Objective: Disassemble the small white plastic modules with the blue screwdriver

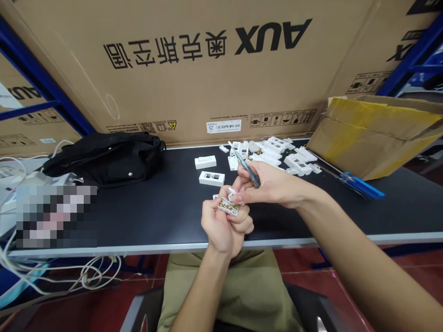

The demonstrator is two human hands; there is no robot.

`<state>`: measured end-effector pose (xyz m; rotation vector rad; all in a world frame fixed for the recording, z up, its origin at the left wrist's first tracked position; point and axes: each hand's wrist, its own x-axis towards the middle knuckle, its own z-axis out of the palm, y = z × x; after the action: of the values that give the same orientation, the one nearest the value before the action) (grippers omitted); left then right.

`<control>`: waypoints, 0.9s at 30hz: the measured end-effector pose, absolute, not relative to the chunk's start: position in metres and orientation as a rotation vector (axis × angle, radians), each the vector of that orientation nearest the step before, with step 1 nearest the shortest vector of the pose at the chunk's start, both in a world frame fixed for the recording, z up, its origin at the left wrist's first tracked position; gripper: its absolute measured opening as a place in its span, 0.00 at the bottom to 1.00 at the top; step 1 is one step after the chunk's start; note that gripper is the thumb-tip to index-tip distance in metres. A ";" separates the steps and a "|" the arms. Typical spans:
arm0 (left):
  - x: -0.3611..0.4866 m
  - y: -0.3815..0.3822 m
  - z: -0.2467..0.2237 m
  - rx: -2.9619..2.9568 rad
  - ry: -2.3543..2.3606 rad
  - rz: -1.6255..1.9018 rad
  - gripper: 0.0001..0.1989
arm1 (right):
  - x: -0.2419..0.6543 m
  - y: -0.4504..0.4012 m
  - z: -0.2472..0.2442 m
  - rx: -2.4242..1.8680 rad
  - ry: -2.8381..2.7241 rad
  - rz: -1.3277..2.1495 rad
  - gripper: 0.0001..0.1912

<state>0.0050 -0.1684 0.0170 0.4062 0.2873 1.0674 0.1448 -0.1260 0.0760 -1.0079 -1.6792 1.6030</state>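
Observation:
Near the table's front edge, my left hand (226,228) is closed around a small white housing (228,206), whose open side faces up and shows brass-coloured parts. Over it, my right hand (265,184) pinches a small white piece (231,192) between thumb and fingers. A dark pen-like tool (249,170) with a pale tip also lies in my right hand, pointing up and left. Beyond the hands, two white rectangular units, one nearer (212,178) and one farther (205,162), lie on the black table (155,212).
Several white plastic parts (275,147) are heaped at the back, right of centre. An open cardboard box (374,133) and a blue-handled tool (363,184) are at the right. A black bag (110,159) and white cables (93,272) are at the left. A large carton (173,92) stands behind.

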 end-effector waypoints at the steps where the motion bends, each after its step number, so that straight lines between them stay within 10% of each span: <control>1: 0.005 -0.168 0.017 0.395 0.289 1.062 0.11 | 0.146 -0.126 0.075 -0.990 -1.656 1.610 0.31; 27: 0.020 -0.150 0.009 0.140 0.413 1.134 0.08 | 0.215 -0.159 -0.003 -1.280 -1.511 0.968 0.28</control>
<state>0.0203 -0.1500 0.0095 0.1395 0.4131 1.1342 0.2145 -0.1589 -0.0027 -1.2801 -1.5108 0.9677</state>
